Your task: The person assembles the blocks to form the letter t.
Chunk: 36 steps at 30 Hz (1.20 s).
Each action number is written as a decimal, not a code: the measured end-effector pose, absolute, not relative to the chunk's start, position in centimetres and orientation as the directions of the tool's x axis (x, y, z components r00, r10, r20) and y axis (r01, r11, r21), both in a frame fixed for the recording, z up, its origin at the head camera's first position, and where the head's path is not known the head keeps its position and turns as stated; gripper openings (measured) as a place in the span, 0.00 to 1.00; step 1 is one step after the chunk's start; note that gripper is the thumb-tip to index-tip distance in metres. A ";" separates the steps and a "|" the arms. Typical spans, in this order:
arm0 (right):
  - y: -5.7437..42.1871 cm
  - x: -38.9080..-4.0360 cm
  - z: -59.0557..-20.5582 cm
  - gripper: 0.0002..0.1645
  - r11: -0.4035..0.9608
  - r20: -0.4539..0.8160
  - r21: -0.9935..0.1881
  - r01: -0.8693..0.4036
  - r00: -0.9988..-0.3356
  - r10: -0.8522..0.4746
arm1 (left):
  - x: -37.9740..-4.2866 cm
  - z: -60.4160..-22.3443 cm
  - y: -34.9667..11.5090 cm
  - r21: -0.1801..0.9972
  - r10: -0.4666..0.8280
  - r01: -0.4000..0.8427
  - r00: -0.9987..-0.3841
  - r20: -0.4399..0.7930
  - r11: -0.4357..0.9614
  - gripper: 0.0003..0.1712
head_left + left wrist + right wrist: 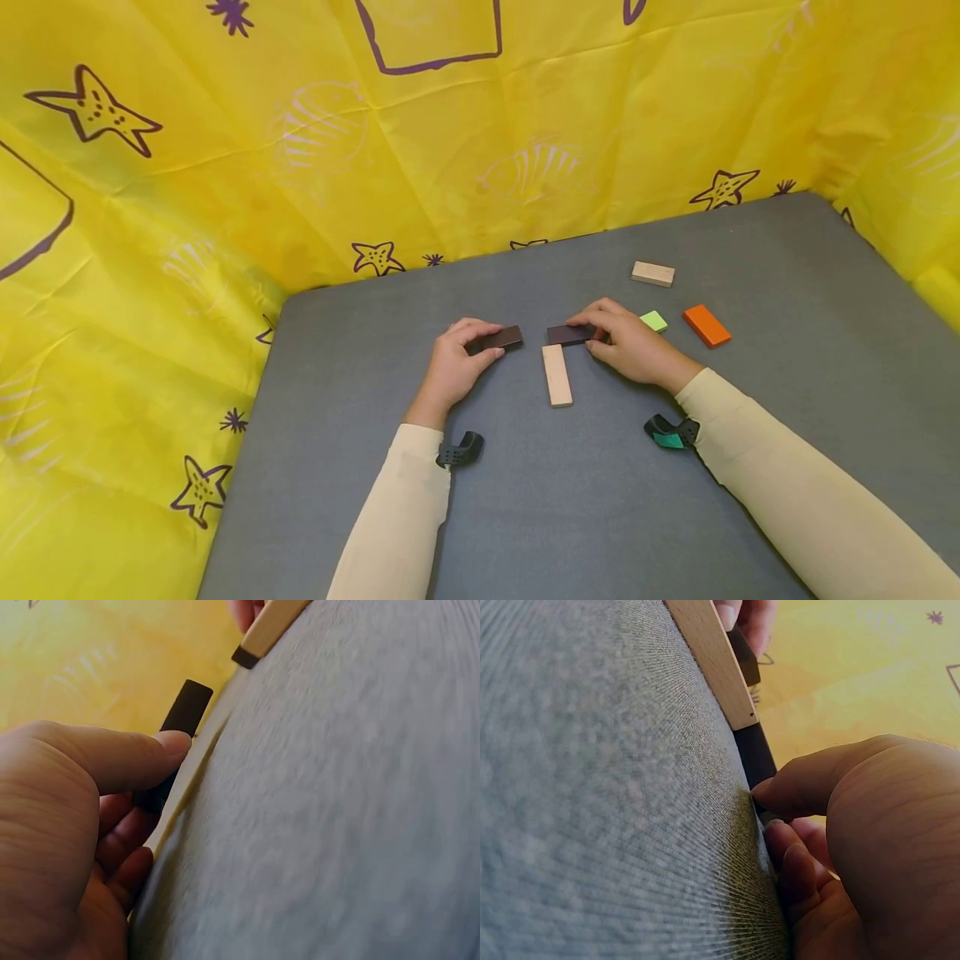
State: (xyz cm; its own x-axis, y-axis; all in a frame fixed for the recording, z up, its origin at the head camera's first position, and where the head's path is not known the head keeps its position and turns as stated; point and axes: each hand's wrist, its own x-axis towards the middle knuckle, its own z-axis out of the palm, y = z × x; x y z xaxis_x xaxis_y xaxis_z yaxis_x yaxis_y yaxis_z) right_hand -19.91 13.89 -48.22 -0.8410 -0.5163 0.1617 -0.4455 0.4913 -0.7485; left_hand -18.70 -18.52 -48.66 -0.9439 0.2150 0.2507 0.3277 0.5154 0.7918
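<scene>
My left hand (pixel 452 364) pinches a dark brown wooden block (pixel 510 337) between thumb and fingers; in the left wrist view one end of this block (pixel 187 707) sticks out past the thumb. To the right, my right hand (pixel 636 348) grips the right end of a black block (pixel 562 335), which lies on the table. A gap separates the two dark blocks. Below the black block's left end lies a pale wooden block (pixel 557 379), its far end against the black one. The right wrist view has the pale block (pixel 716 664) meeting the black block (pixel 757 754) end to side.
Behind my right hand a light green block (pixel 654 321) is partly hidden. An orange block (pixel 707 326) lies farther right, and another pale wooden block (pixel 652 273) lies toward the back. The grey tabletop (pixel 570 508) ends at a yellow patterned cloth (pixel 450 150).
</scene>
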 end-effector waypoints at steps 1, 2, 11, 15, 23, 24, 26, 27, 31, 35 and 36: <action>13.9 -19.9 -48.2 0.24 0.490 0.164 -0.749 -0.446 -0.841 -0.516 | -18.7 -48.6 -18.3 0.790 0.219 0.331 -0.943 0.252 0.516 0.18; 13.9 -19.9 -48.2 0.24 0.490 0.165 -0.749 -0.447 -0.841 -0.515 | -18.8 -48.6 -18.1 0.787 0.223 0.333 -0.942 0.252 0.519 0.18; 13.7 -20.0 -48.1 0.25 0.502 0.143 -0.751 -0.428 -0.848 -0.510 | -19.3 -48.7 -16.6 0.771 0.254 0.323 -0.943 0.214 0.550 0.18; 13.6 -20.1 -48.1 0.25 0.501 0.137 -0.755 -0.422 -0.850 -0.509 | -19.4 -48.7 -16.2 0.761 0.265 0.325 -0.942 0.206 0.562 0.18; 13.8 -20.1 -48.3 0.24 0.494 0.157 -0.753 -0.434 -0.848 -0.505 | -19.5 -48.5 -15.8 0.753 0.273 0.298 -0.948 0.162 0.586 0.18; 13.8 -20.1 -48.3 0.24 0.494 0.158 -0.753 -0.434 -0.848 -0.506 | -19.6 -48.5 -15.8 0.751 0.277 0.299 -0.948 0.160 0.589 0.18; 13.8 -20.1 -48.3 0.24 0.494 0.154 -0.755 -0.431 -0.849 -0.505 | -19.7 -48.6 -15.7 0.747 0.284 0.305 -0.945 0.161 0.591 0.18; 13.8 -20.1 -48.3 0.24 0.495 0.152 -0.756 -0.429 -0.850 -0.505 | -19.7 -48.6 -15.6 0.745 0.288 0.308 -0.944 0.162 0.592 0.18; 13.8 -20.1 -48.2 0.24 0.493 0.150 -0.758 -0.428 -0.849 -0.507 | -19.7 -48.7 -15.4 0.740 0.297 0.320 -0.940 0.169 0.591 0.18; 13.8 -20.0 -48.2 0.23 0.490 0.155 -0.757 -0.432 -0.847 -0.508 | -19.7 -48.8 -15.3 0.741 0.307 0.331 -0.935 0.176 0.584 0.18; 13.8 -20.0 -48.2 0.23 0.489 0.156 -0.758 -0.432 -0.847 -0.508 | -19.7 -48.8 -15.3 0.740 0.310 0.334 -0.934 0.178 0.584 0.18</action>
State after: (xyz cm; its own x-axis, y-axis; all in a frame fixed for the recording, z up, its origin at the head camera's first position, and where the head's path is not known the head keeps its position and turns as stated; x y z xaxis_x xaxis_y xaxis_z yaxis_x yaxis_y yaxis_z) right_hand -20.00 13.78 -48.22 -0.8474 -0.5077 0.1556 -0.4321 0.4888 -0.7579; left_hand -19.74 -15.27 -48.80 -0.9341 0.3096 0.1780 0.3344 0.5838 0.7398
